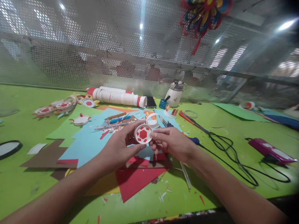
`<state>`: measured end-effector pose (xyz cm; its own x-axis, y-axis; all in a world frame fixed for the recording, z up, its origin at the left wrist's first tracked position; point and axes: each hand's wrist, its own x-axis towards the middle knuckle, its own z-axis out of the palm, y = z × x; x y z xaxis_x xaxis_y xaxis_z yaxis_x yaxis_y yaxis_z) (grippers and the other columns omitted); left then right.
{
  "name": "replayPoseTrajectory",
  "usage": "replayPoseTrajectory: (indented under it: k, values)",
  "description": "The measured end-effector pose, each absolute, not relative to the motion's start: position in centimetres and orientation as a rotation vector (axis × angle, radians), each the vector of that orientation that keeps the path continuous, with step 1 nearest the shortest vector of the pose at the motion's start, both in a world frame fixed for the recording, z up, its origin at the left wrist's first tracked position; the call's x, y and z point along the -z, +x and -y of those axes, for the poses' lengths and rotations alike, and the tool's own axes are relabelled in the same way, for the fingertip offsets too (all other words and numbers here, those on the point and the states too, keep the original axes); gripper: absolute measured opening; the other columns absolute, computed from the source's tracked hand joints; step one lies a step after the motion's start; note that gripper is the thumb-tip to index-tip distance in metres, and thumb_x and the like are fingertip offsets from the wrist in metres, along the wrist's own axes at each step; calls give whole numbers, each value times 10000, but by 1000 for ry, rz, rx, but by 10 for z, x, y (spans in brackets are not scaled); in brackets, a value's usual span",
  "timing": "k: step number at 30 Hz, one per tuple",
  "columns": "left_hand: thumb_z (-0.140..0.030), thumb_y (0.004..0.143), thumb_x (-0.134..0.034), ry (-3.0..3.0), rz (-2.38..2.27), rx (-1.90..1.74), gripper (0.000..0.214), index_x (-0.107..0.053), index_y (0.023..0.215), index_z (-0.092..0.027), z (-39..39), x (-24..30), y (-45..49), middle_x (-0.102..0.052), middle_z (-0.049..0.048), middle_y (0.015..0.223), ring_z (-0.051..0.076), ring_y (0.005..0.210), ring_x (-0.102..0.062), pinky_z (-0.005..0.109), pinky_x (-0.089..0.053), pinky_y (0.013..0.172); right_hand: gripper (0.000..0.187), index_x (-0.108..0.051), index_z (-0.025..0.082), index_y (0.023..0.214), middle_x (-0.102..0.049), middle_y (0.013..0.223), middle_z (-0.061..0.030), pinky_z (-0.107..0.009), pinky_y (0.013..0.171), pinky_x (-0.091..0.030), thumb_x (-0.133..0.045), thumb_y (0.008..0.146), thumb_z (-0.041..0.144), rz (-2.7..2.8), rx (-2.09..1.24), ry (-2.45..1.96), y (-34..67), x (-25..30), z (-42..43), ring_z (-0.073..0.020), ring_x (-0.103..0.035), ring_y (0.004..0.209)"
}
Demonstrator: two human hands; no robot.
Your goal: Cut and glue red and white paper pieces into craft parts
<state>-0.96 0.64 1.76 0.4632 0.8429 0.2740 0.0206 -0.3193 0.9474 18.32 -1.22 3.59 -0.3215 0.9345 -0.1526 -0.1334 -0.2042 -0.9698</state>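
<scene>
A small white paper cup base (143, 141) faces me, with a red hexagon and smaller red pieces around it in its round recess. My left hand (119, 143) grips it from the left, thumb below and fingers above. At its right rim, my right hand (171, 141) pinches the edge with thumb and forefinger, the other fingers curled underneath. Just behind the hands stands a white paper ring (153, 119). Under them lie light blue paper sheets (87, 147) and a red sheet (140, 182).
Decorated paper discs (63, 105) sit at the left. Behind are stacked paper cups (116, 97), a blue jar (163, 103) and a white bottle (174, 95). Pens and scraps (119, 119) lie mid-table. Black cables (224, 143) and a purple device (271, 150) occupy the right.
</scene>
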Motion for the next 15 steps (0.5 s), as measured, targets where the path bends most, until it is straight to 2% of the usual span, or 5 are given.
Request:
replayPoseTrajectory:
  k: [4, 9, 15]
  values:
    - [-240, 727, -716, 1717, -809, -1040, 595, -517, 1280, -144, -10, -19, -10, -620, 129, 1254, 244, 1020, -649, 380, -545, 861, 175, -669, 109, 757, -647, 672, -27, -234, 526, -511, -743, 748, 267, 1178, -1612, -1098, 183, -37, 12, -88, -580, 543]
    - [-314, 680, -774, 1673, -985, -1122, 561, -595, 1187, -154, -14, -29, -15, -695, 93, 1128, 247, 982, -653, 378, -522, 863, 128, -694, 125, 848, -647, 630, -14, -213, 470, -472, -712, 735, 181, 1170, -1404, -1263, 186, -39, 9, -87, -568, 509]
    - [-388, 692, -775, 1611, -1150, -1202, 364, -692, 966, -164, -20, -36, -23, -720, 68, 902, 204, 786, -634, 323, -496, 706, 171, -705, 147, 796, -552, 546, 37, -217, 421, -343, -703, 749, 311, 1461, -1032, -1333, 190, -41, 12, -75, -450, 456]
